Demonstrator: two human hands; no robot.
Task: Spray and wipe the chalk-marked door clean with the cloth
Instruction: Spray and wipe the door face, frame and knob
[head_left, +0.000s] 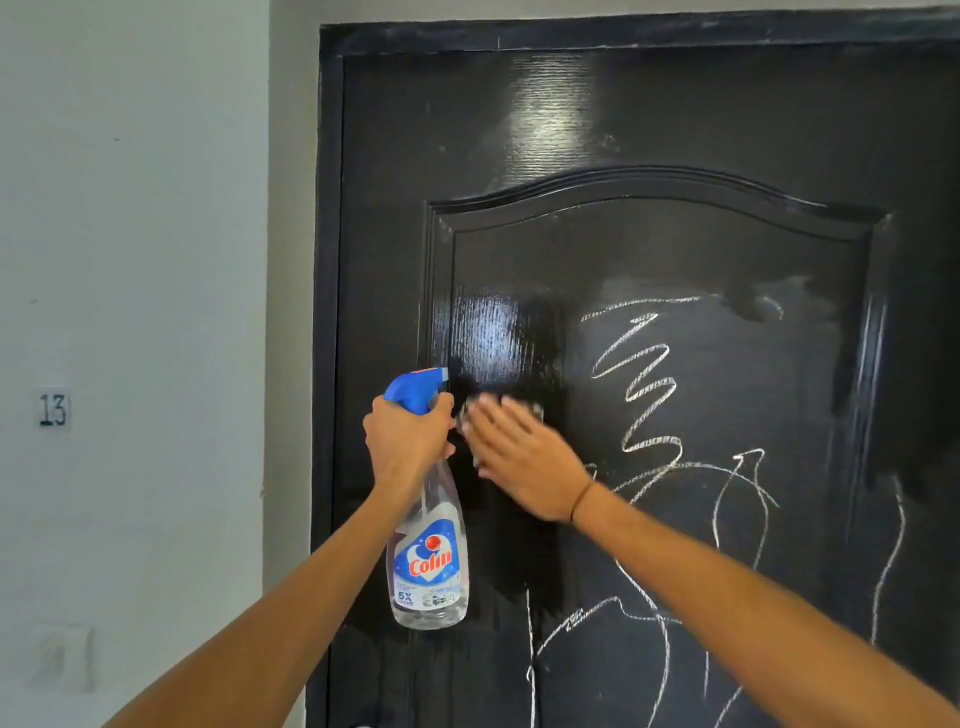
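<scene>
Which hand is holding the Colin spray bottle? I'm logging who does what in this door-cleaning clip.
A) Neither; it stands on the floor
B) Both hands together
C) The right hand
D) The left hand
D: the left hand grips the neck of the Colin spray bottle below its blue trigger head, while the right hand presses the cloth flat against the black door.

A pale wall (135, 208) stands left of the doorway. On it sits a small plate (53, 409) reading 13, and lower down a white switch plate (62, 657), blurred and faint.
</scene>
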